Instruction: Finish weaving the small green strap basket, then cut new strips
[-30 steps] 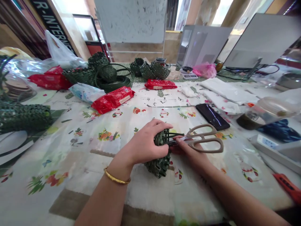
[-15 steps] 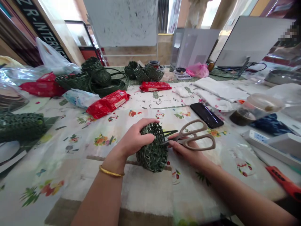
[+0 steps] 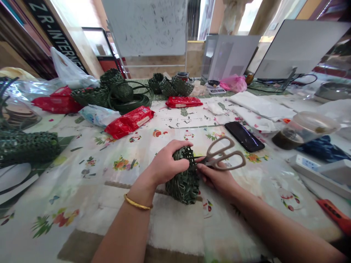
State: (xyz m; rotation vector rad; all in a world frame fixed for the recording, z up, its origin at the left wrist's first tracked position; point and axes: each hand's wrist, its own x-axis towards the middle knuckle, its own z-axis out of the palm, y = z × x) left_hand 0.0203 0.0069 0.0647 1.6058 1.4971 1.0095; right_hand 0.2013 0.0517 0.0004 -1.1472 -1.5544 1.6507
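A small dark green woven basket [image 3: 182,186] stands tilted on the table in front of me. My left hand [image 3: 171,160] grips its upper part, thumb over the near side and fingers round the back. In my right hand [image 3: 212,175] is a pair of scissors [image 3: 230,160] with beige handles, held by the blades so that the handles point away to the right. The blade tips meet the basket's open-weave right side; their exact place in the weave is hard to make out. A gold bracelet [image 3: 138,203] circles my left wrist.
More green woven pieces lie at the left [image 3: 30,146] and back, beside a coil of strip [image 3: 131,104]. Red packets [image 3: 130,122], a black phone [image 3: 244,136], a plastic tub [image 3: 309,126], a power strip [image 3: 320,175] and a red-orange tool [image 3: 334,215] surround the work area.
The basket has turned slightly in my left hand, and the scissors have tilted and come closer against it. Loose strips that stuck out on its right no longer show clearly.
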